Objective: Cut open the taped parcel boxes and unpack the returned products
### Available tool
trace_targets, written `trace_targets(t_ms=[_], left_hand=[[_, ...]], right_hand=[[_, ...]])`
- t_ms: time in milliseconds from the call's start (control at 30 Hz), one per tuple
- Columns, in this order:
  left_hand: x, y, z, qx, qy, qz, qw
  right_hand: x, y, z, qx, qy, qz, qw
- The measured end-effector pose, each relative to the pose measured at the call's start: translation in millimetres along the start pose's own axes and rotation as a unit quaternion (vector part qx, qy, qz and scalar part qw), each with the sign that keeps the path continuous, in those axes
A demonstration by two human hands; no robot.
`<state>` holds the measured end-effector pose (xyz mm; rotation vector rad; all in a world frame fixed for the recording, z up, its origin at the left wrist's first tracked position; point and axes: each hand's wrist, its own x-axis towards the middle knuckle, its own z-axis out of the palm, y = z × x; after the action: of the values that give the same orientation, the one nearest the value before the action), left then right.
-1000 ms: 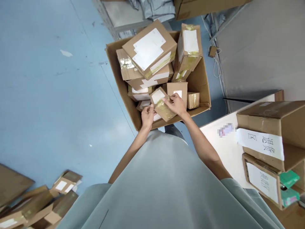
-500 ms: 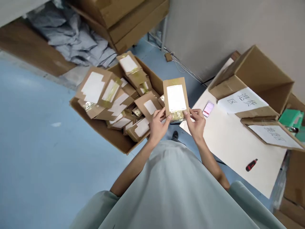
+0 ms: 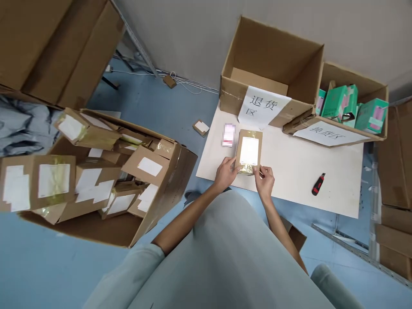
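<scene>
A small brown cardboard box (image 3: 249, 151) with a white label and shiny tape along its near end is held between my two hands, over the near left part of the white table (image 3: 289, 171). My left hand (image 3: 226, 175) grips its lower left corner. My right hand (image 3: 264, 182) pinches the lower right corner. Just left of the box lies a phone (image 3: 228, 135) with a blurred screen. Farther right on the table rests a red and black utility knife (image 3: 318, 184). Whether the box's underside touches the table is hidden.
A big carton (image 3: 180, 180) heaped with taped, labelled boxes stands at left. Along the table's back are an open cardboard box (image 3: 231, 94) with a handwritten sign and another (image 3: 381, 135) holding green packages (image 3: 370, 116). A small box (image 3: 201, 127) lies on the floor.
Both hands took the small box up out of the big carton and brought it rightwards to the table. The view has swung right, so the carton now appears at left.
</scene>
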<state>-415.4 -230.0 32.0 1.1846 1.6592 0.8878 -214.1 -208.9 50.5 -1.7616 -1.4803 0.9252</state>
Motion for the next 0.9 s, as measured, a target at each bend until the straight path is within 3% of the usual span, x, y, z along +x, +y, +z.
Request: trace_targets(t_ms=[167, 233, 333, 467, 600, 733, 900], left_hand=[[3.4, -18.4, 41.4, 0.077, -0.073, -0.048, 0.993], [-0.3, -25.4, 44.4, 0.064, -0.083, -0.042, 0.994], [-4.6, -34.6, 35.7, 0.033, -0.069, -0.047, 0.996], [-15.1, -52.6, 4.2, -0.033, 0.018, -0.053, 0.998], [-43.5, -80.8, -41.2, -0.075, 0.154, -0.084, 0.982], [-86.0, -115.7, -89.2, -0.107, 0.277, -0.134, 0.946], [-149.4, -161.2, -139.2, -0.154, 0.39, -0.189, 0.888]], right_hand=[[17.9, 61.2, -12.3, -0.049, -0.099, 0.093, 0.989], [21.1, 71.1, -14.7, -0.079, -0.116, 0.09, 0.986], [28.0, 69.1, -14.8, -0.143, -0.093, 0.043, 0.984], [43.1, 44.0, -3.3, -0.144, -0.066, -0.073, 0.985], [52.8, 7.1, 29.1, -0.11, -0.124, -0.167, 0.972], [43.0, -31.8, 82.0, -0.09, -0.215, -0.238, 0.943], [3.9, -76.8, 160.9, -0.083, -0.326, -0.314, 0.888]])
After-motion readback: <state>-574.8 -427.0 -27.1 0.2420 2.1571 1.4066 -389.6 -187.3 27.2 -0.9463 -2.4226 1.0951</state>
